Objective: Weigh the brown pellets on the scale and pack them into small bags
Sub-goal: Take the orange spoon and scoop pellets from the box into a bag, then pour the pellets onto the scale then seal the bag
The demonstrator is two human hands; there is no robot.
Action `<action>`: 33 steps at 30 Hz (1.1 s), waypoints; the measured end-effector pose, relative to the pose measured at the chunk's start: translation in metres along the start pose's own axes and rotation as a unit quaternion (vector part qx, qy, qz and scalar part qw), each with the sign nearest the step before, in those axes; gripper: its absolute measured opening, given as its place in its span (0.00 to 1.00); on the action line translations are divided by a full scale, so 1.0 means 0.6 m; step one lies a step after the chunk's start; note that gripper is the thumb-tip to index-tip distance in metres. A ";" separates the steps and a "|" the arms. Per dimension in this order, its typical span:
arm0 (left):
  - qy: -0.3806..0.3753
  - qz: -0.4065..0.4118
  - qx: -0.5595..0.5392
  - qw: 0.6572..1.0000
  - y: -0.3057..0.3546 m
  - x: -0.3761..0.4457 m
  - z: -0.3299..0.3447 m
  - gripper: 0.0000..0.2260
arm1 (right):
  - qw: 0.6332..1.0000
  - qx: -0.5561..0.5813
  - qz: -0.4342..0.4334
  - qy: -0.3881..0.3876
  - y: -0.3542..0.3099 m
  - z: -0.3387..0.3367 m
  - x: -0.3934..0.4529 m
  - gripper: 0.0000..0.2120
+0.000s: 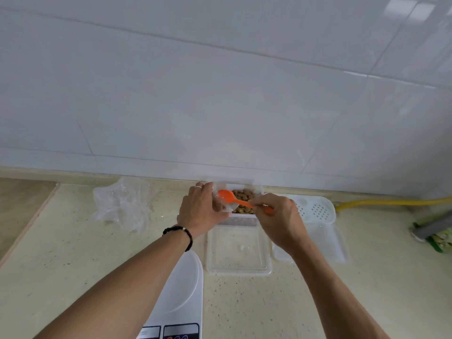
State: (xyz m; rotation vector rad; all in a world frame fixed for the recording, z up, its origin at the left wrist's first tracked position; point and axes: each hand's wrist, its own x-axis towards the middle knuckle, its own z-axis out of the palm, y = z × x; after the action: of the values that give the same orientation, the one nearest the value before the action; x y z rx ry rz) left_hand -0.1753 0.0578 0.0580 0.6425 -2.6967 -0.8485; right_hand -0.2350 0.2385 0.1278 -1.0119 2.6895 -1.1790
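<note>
The right hand (275, 211) pinches the orange plastic spoon (232, 198). The left hand (199, 209) grips the small clear bag (223, 204) over the far clear tub of brown pellets (243, 200). If the floppy bag droops, pellets could spill.

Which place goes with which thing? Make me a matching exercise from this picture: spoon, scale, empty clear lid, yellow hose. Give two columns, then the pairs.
Things:
1. spoon
2. scale
3. empty clear lid
4. yellow hose

Places:
A. along the foot of the wall, far right
B. flat on the counter, just nearer than the tub of pellets
C. in the right hand, bowl at the small bag the left hand holds
D. nearest the person, partly under the left forearm

Pairs: 1-C, 2-D, 3-B, 4-A
</note>
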 end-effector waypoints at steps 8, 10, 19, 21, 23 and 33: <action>0.018 0.007 0.022 1.000 0.031 -0.074 -0.013 0.22 | 0.970 0.169 0.134 0.114 -0.001 -0.038 -0.075 0.11; 0.024 0.011 0.025 0.999 0.039 -0.103 -0.019 0.21 | 0.930 0.258 0.209 0.159 0.013 -0.037 -0.115 0.11; 0.001 0.033 0.035 0.999 0.068 -0.262 -0.013 0.28 | 0.840 0.293 0.428 0.159 0.105 0.062 -0.348 0.08; -0.007 0.027 0.037 0.999 0.068 -0.288 -0.006 0.29 | 0.838 0.274 0.444 0.160 0.113 0.076 -0.377 0.07; -0.005 0.024 0.038 0.999 0.067 -0.311 -0.004 0.30 | 0.844 0.238 0.454 0.160 0.116 0.082 -0.391 0.06; -0.002 0.033 0.030 0.999 0.053 -0.360 -0.031 0.36 | 0.928 0.208 0.307 0.037 0.030 0.048 -0.338 0.18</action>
State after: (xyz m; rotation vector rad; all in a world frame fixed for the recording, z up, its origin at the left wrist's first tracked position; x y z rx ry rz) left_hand 0.0094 0.1748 0.0711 0.5607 -2.7409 -0.7557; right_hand -0.0771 0.3459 0.0512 -0.0525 2.3450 -1.5318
